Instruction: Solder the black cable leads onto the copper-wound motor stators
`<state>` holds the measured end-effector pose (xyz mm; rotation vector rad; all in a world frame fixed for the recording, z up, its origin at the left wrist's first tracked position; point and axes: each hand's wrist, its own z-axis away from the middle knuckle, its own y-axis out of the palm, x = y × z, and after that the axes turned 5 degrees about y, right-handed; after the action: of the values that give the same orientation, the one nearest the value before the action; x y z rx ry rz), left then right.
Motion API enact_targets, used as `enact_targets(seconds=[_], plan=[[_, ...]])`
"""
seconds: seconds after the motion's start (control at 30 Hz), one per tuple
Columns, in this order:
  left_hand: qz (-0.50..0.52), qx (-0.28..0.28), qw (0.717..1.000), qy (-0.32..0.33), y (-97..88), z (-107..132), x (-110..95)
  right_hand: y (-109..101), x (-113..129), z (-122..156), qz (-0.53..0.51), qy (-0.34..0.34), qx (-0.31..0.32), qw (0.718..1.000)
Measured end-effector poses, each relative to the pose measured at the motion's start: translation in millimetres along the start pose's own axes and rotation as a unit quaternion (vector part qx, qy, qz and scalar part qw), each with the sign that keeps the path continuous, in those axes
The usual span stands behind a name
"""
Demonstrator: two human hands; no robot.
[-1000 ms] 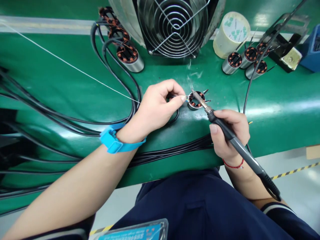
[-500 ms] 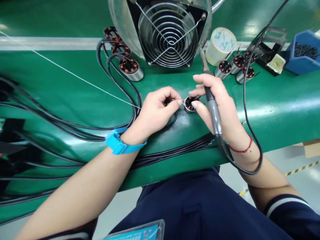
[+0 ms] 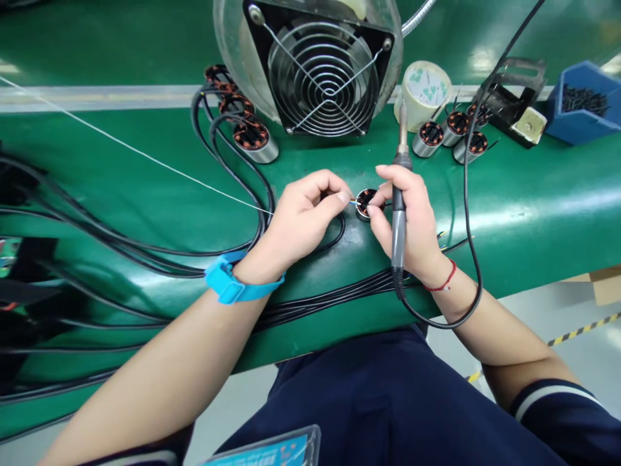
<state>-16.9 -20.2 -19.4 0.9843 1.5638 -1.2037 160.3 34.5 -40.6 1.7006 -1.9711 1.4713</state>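
A small motor stator (image 3: 365,206) with copper windings stands on the green bench between my hands. My left hand (image 3: 313,210) pinches the thin coloured wires of a black cable (image 3: 334,241), whose ends reach the stator's near-left rim. A blue strap circles that wrist. In my right hand (image 3: 412,213) a soldering iron (image 3: 398,220) is held upright against the fingers, its metal tip pointing away toward the fan. The right thumb and index finger close together at the stator's right edge; whether they grip a wire there is hidden.
A fan with a wire guard (image 3: 328,90) stands behind the hands. Stators with cables (image 3: 256,141) sit to its left, more stators (image 3: 427,138) by a tape roll (image 3: 420,97) to its right. A blue bin (image 3: 582,120) stands far right. Black cables (image 3: 334,294) lie along the front.
My right hand has drawn its fingers together at the stator, and the soldering iron has swung more upright and left. My left hand keeps its pinch, almost unmoved.
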Motion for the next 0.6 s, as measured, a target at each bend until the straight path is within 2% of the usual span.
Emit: enact_targets(seconds=[0.13,0.33,0.47,0.6], plan=[[0.012,0.004,1.000,0.012,2.3,1,-2,2,3,1,0.009,-0.021,-0.006,1.000],[0.039,-0.031,0.998,0.031,4.6,3,2,4,0,0,0.003,0.007,0.005,1.000],[0.071,-0.012,0.997,0.017,0.6,3,4,7,-6,1,-0.065,0.020,0.017,0.998],[0.080,-0.002,0.997,-0.012,-5.1,3,1,10,-13,0,-0.080,0.037,0.030,0.996]])
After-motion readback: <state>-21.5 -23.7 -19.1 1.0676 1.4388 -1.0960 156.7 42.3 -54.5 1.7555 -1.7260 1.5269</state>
